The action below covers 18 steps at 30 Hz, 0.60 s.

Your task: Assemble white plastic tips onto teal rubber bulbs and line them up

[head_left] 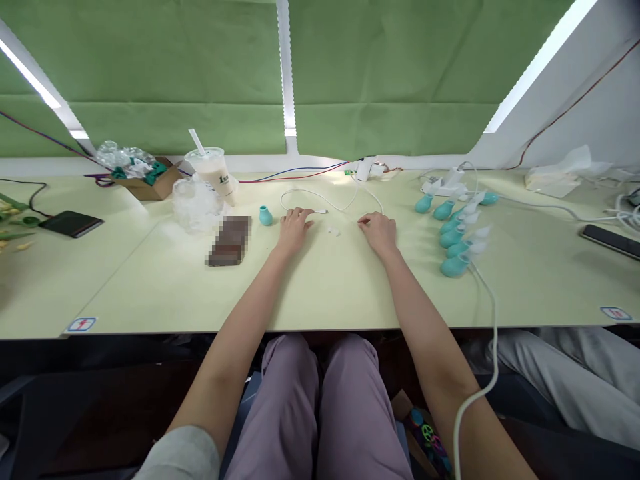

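My left hand (294,231) lies on the table with its fingers stretched out, holding nothing that I can see. Close to its fingertips is the plug (321,211) of a white cable (327,200). My right hand (378,232) rests to the right with thumb and fingers pressed together; anything between them is hidden. Two small whitish pieces (334,231) lie between the hands. Left of my left hand stands a small teal vase-shaped piece (265,215) with an opening on top. Several teal bulb-shaped pieces (454,265) with whitish translucent tips form a row beyond my right hand.
A blurred phone (229,241), a crumpled plastic bag (195,207), a drink cup with straw (214,175) and a cardboard box (155,183) are on the left. A thick white cord (493,347) hangs over the table edge beside my right arm. A co-worker's leg (565,360) shows at right.
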Available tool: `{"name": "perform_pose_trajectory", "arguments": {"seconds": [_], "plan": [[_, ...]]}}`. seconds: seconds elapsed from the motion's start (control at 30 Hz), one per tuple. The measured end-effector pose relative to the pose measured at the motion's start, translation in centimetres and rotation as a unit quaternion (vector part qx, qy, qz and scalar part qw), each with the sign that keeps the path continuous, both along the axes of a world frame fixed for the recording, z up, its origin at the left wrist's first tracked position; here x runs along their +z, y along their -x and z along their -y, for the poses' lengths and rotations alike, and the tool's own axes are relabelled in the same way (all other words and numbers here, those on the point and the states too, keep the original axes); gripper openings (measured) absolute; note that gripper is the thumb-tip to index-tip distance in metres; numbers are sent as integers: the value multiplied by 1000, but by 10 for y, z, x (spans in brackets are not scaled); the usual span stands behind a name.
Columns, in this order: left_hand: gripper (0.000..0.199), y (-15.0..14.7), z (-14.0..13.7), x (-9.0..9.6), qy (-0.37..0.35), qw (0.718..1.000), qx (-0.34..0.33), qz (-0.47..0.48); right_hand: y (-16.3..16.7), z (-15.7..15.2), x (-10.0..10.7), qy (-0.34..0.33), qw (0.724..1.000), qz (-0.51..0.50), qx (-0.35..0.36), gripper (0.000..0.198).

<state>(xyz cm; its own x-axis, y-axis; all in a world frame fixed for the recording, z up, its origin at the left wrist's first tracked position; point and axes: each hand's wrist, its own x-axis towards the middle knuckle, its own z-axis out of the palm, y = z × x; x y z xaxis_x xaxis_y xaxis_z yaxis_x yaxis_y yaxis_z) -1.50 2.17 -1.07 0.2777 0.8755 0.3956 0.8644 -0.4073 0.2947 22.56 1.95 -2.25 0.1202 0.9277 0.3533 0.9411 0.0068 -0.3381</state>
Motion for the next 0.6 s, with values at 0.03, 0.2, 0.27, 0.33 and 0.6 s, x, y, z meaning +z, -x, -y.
{"name": "perform_pose_trajectory", "arguments": {"seconds": [0.03,0.2,0.27,0.33,0.6], "plan": [[38,4,-2,-2,-11,1000,11,-15,1,0,0,-3,1000,0,4,19],[35,16,-9,-7,21,995,25,-99,5,3,4,-1,1000,-7,6,17],[33,17,-10,-4,22,993,42,-106,6,4,6,-2,1000,-23,5,18],[35,18,-10,-2,14,992,73,-107,7,4,8,-5,999,-43,8,18],[30,21,-12,-5,9,989,107,-98,9,6,8,-11,997,-65,32,18]]}}
